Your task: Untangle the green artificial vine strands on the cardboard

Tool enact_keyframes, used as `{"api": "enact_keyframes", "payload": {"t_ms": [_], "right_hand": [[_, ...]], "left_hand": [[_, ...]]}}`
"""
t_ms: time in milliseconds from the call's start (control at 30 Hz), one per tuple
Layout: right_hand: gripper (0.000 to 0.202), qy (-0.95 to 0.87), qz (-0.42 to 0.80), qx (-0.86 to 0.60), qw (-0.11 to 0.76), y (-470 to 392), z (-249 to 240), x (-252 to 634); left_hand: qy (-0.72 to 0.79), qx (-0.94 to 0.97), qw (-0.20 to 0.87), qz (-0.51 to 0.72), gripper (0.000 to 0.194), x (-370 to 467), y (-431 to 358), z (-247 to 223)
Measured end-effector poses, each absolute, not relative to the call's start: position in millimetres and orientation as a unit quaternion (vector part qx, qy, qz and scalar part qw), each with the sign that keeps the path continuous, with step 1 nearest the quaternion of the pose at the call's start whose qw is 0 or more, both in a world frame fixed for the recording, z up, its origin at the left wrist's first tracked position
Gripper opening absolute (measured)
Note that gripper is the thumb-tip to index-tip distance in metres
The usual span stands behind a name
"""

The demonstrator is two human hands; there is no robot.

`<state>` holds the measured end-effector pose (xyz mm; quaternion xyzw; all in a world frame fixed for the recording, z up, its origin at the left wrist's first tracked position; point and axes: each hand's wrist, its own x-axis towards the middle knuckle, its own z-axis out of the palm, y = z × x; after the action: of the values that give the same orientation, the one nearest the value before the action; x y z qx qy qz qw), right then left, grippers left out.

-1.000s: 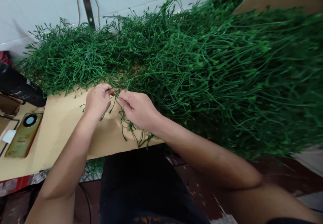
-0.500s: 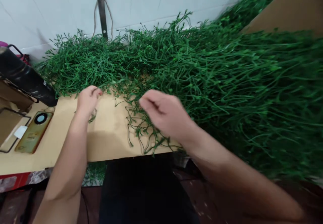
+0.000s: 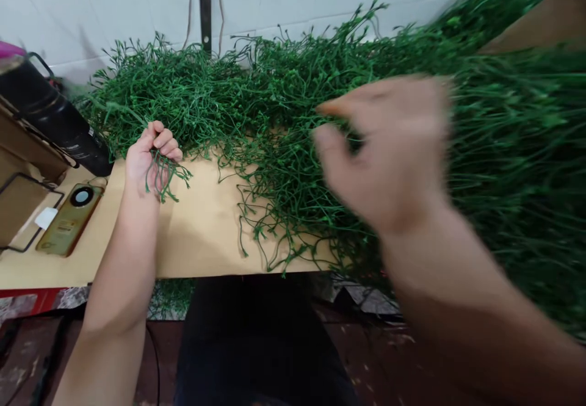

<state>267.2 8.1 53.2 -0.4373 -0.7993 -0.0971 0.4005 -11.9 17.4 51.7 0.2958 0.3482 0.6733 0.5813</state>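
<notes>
Head view, only one: sorting by hand seems to be under way, with stems likely being picked out and gathered. A small bunch of green stems (image 3: pixel 168 177) is being held in the left hand (image 3: pixel 153 152), palm turned up, fingers curled around it, tips being left to hang over the wrist side. The right hand (image 3: pixel 389 143) is being held over the big heap of stems (image 3: pixel 508 143), motion-blurred, thumb and forefinger being kept apart; no stem is being seen between them, and what the other fingers are doing cannot be told. Done so far: just that bunch, as far as shown. Left: most of it, judging by the heap being spread along the wall and over the right side of the desk (image 3: pixel 201 235), with loose stems being left at its near edge.

Against the earlier frames: both hands were being brought together over the desk one second ago; now they are being held well apart. The left palm is being turned up, the bunch being shown more clearly, and the right hand is being carried farther right.
</notes>
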Motion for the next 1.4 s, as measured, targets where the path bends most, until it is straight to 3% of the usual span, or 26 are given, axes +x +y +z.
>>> {"api": "enact_keyframes", "payload": {"t_ms": [200, 333, 533, 833, 1067, 1233, 1400], "right_hand": [[0.029, -0.859, 0.19, -0.361, 0.309, 1, 29, 152], [0.031, -0.838, 0.286, -0.371, 0.278, 9, 33, 129], [0.034, -0.805, 0.272, -0.424, 0.314, 15, 26, 116], [0.02, -0.8, 0.255, -0.404, 0.364, 12, 22, 124], [0.032, -0.811, 0.265, -0.418, 0.311, 12, 23, 121], [0.023, -0.782, 0.294, -0.424, 0.35, 27, 16, 125], [0.027, -0.771, 0.293, -0.394, 0.405, 32, 14, 132]], "left_hand": [[0.342, 0.311, 0.565, 0.683, 0.03, -1, 14, 51], [0.385, 0.348, 0.527, 0.673, 0.028, 3, 17, 47], [0.459, 0.414, 0.444, 0.649, 0.033, 12, 23, 41], [0.458, 0.426, 0.426, 0.653, 0.029, 14, 22, 36], [0.462, 0.433, 0.425, 0.647, 0.027, 16, 24, 33], [0.45, 0.434, 0.431, 0.65, 0.025, 18, 24, 32], [0.455, 0.427, 0.428, 0.654, 0.027, 15, 24, 36]]}}
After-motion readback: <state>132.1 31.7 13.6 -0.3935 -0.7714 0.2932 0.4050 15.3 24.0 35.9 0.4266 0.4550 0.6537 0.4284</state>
